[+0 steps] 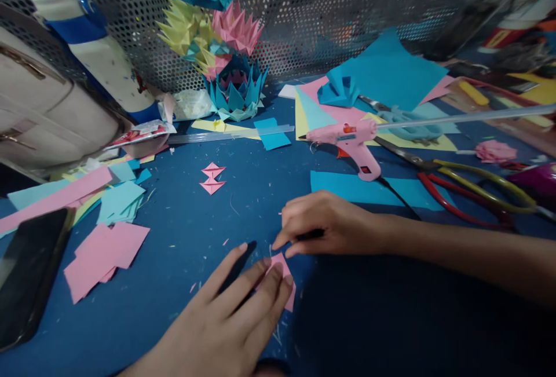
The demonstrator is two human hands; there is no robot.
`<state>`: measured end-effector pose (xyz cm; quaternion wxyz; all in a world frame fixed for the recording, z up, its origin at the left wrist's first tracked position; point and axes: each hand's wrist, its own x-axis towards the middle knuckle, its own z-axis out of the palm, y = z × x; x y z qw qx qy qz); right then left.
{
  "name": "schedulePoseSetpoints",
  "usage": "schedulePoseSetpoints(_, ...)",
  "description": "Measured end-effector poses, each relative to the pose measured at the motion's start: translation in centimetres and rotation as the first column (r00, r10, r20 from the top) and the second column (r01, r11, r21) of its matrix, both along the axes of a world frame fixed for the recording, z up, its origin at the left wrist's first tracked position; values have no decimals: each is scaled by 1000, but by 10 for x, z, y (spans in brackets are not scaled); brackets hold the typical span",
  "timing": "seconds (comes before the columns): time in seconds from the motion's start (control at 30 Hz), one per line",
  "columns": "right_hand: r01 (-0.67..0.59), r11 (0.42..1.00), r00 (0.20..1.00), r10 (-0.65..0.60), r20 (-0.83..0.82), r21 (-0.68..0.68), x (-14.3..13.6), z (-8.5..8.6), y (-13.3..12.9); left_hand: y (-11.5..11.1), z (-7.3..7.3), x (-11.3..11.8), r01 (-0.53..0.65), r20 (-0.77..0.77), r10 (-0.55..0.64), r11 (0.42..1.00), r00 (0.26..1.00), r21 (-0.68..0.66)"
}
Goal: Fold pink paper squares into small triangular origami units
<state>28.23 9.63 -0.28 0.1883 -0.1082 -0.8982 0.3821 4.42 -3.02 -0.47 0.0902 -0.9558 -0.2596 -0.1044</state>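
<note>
A small piece of pink paper (pixel 290 300) lies on the blue table, partly covered by my left hand (pixel 243 302). That hand rests flat with its fingers stretched out over the paper. At the paper's top corner is my right hand (pixel 321 223), its fingers curled and the thumb and index tips near the edge; I cannot make out whether anything is pinched there. Beyond my hands sit two small folded pink paper pieces (pixel 212 178), tip to tip. To the left is a loose pile of pink paper squares (pixel 104 255).
A pink glue gun (pixel 347 136) and red-and-yellow-handled scissors (pixel 469 186) lie right of centre. Folded paper flowers (pixel 237 84) stand at the back. A phone (pixel 32 273), light-blue squares (pixel 119 200), a bottle (pixel 102 58) and a bag (pixel 47 93) are at left.
</note>
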Motion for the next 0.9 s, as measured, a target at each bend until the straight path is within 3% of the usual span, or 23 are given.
schedulePoseSetpoints(0.13, -83, 976, 996, 85, -3, 202, 1, 3, -6, 0, 1, 0, -14, 44, 16, 999, 999, -44)
schedulePoseSetpoints(0.23, -165, 899, 985, 174, 16, 406, 2, 6, -8, 2, 2, 3, -25, 153, 41, 994, 987, -108)
schedulePoseSetpoints(0.3, -175, 866, 982, 189, 18, 468, 3, 8, -8, 7, 4, 8, -33, 269, 78, 985, 960, -167)
schedulePoseSetpoints(0.37, -179, 856, 981, 193, 21, 484, 3, 7, -7, 14, 8, 13, -63, 342, 129, 979, 931, -196)
schedulePoseSetpoints(0.53, -171, 858, 983, 183, 25, 485, 5, 4, -8, 26, 16, 21, -105, 248, 126, 990, 961, -96)
schedulePoseSetpoints(0.9, -128, 822, 988, 153, 2, 555, 7, 2, -12, 20, 15, 23, -179, 231, 182, 983, 956, -36)
